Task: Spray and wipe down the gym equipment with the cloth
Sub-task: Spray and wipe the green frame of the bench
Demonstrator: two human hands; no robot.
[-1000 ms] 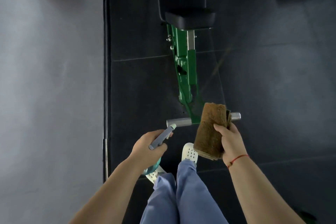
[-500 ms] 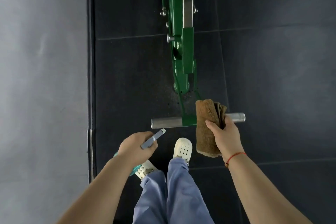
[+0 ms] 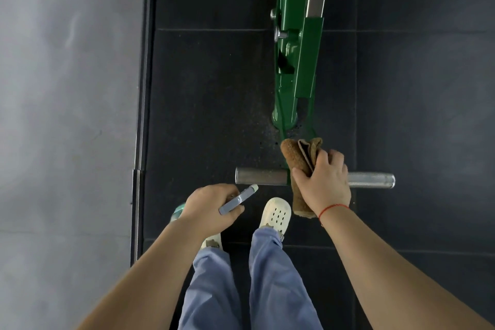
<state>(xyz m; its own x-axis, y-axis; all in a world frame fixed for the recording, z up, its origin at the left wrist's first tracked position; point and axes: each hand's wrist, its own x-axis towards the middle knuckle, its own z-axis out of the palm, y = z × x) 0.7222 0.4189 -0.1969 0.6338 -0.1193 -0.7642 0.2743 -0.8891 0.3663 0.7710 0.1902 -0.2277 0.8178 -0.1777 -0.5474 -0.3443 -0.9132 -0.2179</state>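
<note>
A green steel frame [image 3: 297, 61] of the gym machine runs down the middle of the view to a silver crossbar [image 3: 261, 176] near the floor. My right hand [image 3: 322, 185] grips a folded brown cloth [image 3: 297, 158] and holds it over the bar where it joins the green frame. My left hand [image 3: 209, 207] grips a spray bottle [image 3: 238, 199] by its grey trigger head, nozzle pointing toward the bar's left end. The bottle's teal body is mostly hidden under my hand.
Black rubber floor tiles [image 3: 415, 115] lie under the machine, with small wet specks near the frame's foot. A grey floor strip [image 3: 67, 115] runs along the left past a dark edge. My feet in white clogs [image 3: 276, 215] stand just below the bar.
The view has moved closer and lower along the frame; the black seat pad has left the view. My right hand brought the cloth down onto the bar's joint. The left hand stayed by the bar's left end.
</note>
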